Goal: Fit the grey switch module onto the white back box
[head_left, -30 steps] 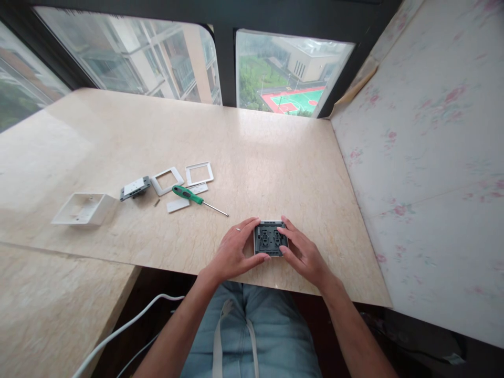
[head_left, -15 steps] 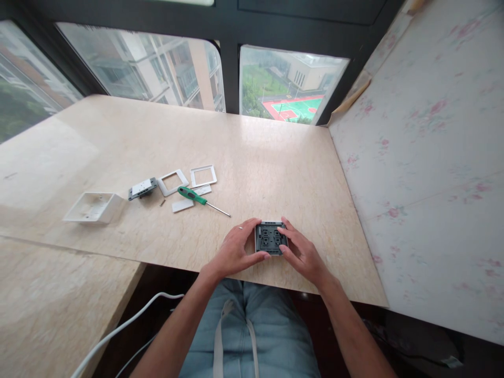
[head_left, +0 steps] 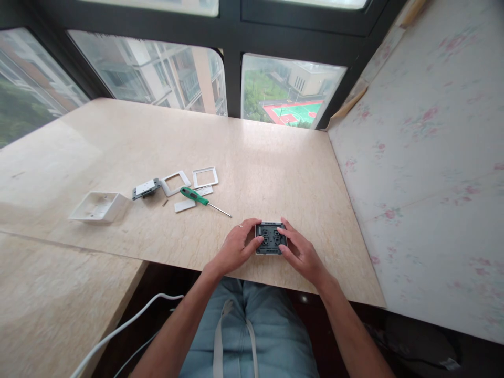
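Note:
A two-gang wall switch [head_left: 271,239] with a dark grey inner face and a white surround lies near the counter's front edge. My left hand [head_left: 239,245] grips its left side, the thumb pressing on the grey face and the fingers along the far left corner. From the right, my right hand [head_left: 302,252] holds the same switch, with fingertips on its face and right edge. Farther left lies a green-handled screwdriver [head_left: 193,195], its shaft pointing toward the switch. Under and beside it are two white rocker plates [head_left: 185,206].
Two white frames [head_left: 205,177] lie behind the screwdriver. Left of them are a second switch module [head_left: 146,188], a small screw [head_left: 165,202] and a white back box [head_left: 96,207]. A papered wall [head_left: 425,178] bounds the right side; a white cable [head_left: 122,325] hangs below the counter [head_left: 275,157].
My left thumb has moved up from the switch's near edge onto its grey face. My right hand keeps almost the same grip. The view has tilted slightly upward.

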Tool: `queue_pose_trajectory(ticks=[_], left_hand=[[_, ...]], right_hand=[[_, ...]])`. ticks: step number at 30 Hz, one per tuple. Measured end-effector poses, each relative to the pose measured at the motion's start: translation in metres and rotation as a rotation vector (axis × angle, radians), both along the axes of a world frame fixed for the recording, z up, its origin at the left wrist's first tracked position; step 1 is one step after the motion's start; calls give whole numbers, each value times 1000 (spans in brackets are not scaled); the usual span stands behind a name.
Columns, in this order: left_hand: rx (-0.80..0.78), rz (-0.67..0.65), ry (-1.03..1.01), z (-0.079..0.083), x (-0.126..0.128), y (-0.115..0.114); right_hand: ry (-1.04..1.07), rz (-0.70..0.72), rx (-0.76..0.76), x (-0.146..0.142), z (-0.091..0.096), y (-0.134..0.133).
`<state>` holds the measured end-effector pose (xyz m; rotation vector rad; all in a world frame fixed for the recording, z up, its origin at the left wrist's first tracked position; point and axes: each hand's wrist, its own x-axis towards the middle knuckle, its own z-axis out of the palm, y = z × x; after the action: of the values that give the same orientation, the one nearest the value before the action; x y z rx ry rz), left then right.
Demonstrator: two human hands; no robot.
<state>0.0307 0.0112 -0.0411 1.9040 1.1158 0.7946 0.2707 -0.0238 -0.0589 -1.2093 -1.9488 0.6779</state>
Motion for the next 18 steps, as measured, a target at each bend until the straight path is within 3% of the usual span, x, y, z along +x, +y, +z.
queue_pose_trajectory(ticks=[14, 18], left_hand=[[-21, 11, 21, -1, -1, -2], [23, 1, 28, -1, 0, -2]], right_hand=[[103, -25, -144, 2, -4, -1], [69, -37, -119, 2, -4, -1]])
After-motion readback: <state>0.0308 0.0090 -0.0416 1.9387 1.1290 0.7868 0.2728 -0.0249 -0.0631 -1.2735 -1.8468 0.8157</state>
